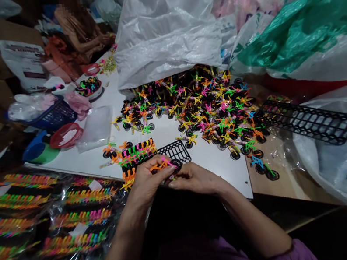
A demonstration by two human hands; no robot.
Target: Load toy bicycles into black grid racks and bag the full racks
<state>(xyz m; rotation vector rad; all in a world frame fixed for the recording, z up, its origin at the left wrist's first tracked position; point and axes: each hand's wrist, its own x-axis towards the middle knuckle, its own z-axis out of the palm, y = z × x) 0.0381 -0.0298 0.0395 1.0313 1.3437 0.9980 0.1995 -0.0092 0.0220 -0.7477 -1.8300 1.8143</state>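
left hand (149,183), right hand (197,179), orange toy bicycle (162,165) between

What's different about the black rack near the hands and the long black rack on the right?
The black rack near the hands has rows of colorful toy bikes over much of it, but the long black rack shows all its holes. The first lies on a white board, while the long one lies further right, with its far end over plastic sheeting. Both are black grids full of holes, lying flat.
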